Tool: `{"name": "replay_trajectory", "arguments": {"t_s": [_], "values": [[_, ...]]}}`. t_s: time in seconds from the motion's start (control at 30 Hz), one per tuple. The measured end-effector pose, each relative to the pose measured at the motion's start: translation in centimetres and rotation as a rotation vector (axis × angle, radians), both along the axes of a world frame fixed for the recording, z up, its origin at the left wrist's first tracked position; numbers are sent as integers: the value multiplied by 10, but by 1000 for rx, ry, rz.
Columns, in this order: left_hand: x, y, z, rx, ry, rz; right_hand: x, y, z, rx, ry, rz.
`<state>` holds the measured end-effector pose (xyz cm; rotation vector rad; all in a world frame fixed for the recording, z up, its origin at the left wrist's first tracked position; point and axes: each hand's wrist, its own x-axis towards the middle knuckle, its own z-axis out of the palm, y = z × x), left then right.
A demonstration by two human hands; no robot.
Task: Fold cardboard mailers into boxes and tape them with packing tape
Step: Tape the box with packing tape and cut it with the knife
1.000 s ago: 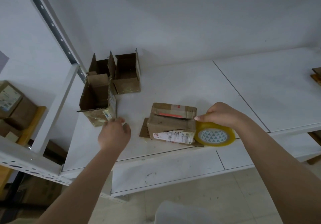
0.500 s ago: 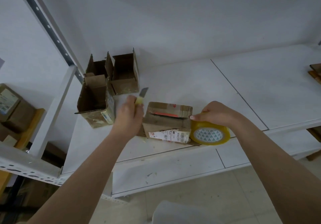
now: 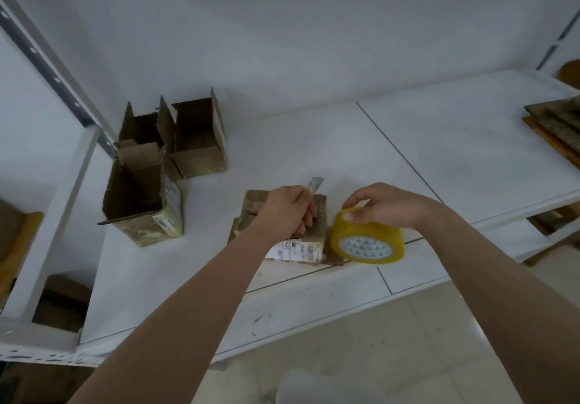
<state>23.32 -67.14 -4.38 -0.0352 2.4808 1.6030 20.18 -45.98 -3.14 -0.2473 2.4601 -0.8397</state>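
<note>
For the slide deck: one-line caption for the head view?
Left hand holds a utility knife over the closed cardboard box; right hand grips the yellow tape roll beside it.

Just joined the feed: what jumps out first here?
The yellow roll of packing tape, gripped by the right hand at the white shelf's front edge. Beside it, the left hand holds a utility knife, blade up, over the closed brown cardboard box. Three open-topped cardboard boxes stand back left.
</note>
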Motion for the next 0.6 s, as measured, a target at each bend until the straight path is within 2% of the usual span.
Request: {"name": "replay_trajectory", "arguments": {"t_s": [0.1, 0.33, 0.4, 0.5, 0.6], "values": [[1, 0, 0, 4, 21, -18, -1, -3, 0, 212, 50, 13], [5, -6, 0, -21, 79, -67, 1, -15, 3, 484, 11, 144], [6, -6, 1, -56, 80, -86, 2, -7, 8, 384, 18, 126], [8, -6, 6, -131, 52, -175, 8, 9, 12, 107, 21, 54], [11, -5, 18, -283, 25, -302, 12, 14, 12, 22, -9, 24]]}}
